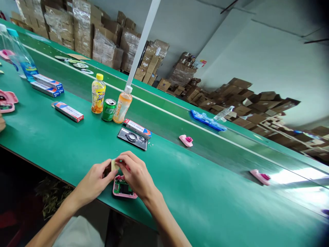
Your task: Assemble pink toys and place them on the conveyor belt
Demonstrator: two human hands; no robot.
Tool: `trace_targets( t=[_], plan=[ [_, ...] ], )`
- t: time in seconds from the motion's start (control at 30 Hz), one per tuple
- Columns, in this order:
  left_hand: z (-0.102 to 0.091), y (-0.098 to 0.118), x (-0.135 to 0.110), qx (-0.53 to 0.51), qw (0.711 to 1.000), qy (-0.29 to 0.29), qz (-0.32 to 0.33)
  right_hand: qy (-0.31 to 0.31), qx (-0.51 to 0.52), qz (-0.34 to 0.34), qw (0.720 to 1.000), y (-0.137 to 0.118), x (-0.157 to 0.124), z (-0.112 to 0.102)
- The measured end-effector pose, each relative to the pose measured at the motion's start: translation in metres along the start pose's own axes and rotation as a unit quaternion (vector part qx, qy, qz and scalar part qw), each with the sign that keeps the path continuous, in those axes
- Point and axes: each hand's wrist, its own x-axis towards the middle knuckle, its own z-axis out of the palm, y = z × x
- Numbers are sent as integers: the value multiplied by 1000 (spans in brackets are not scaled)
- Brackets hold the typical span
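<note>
Below the fingers, at the near edge, a pale cloth (80, 234) shows under the left forearm. Just above the near rim of the green surface (185, 192), a pink casing (130, 196) lies open side up, directly under the fingertips, with a green circuit board (117, 188) inside. Over its upper edge, the left hand (92, 180) pinches a small pale piece (113, 165) between thumb and forefinger. The right hand (138, 176) has its fingers bent in and bunched at the right side of that piece; whether they grip it too, I cannot tell.

Beyond the fingers lie a dark phone (125, 136) with a ring on its back and, just behind it, a slim carton (138, 128). Farther off and left of the fingers stand an orange bottle (122, 106), a green can (109, 110) and a yellow-capped bottle (98, 94), close together. Left of these lies another carton (68, 111); at the far left, another person's hand (2, 122) shows near a pink shell (9, 102).

Ahead and right of the fingers, two pink items (185, 140) rest well apart, and beyond them sits a blue tray (205, 122). Cardboard boxes (60, 29) are stacked farthest away.
</note>
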Motion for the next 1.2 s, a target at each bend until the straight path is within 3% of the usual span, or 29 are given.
trace_targets(
  t=[0.4,0.7,0.9,1.1,1.2],
  plan=[
    [2,-4,-2,-4,999,19,-25,-46,-9,12,999,1,8,0],
    [2,0,-3,31,999,23,-19,-134,-143,-65,979,-3,19,-12],
    [3,-5,3,-60,996,60,-40,-104,-206,-107,967,-9,8,1],
    [-13,-3,8,-229,973,-7,-34,-96,-162,-110,976,-20,-4,-8],
    [-17,-1,9,-250,966,21,-56,-98,-162,-132,973,-29,-5,-6]
  ],
)
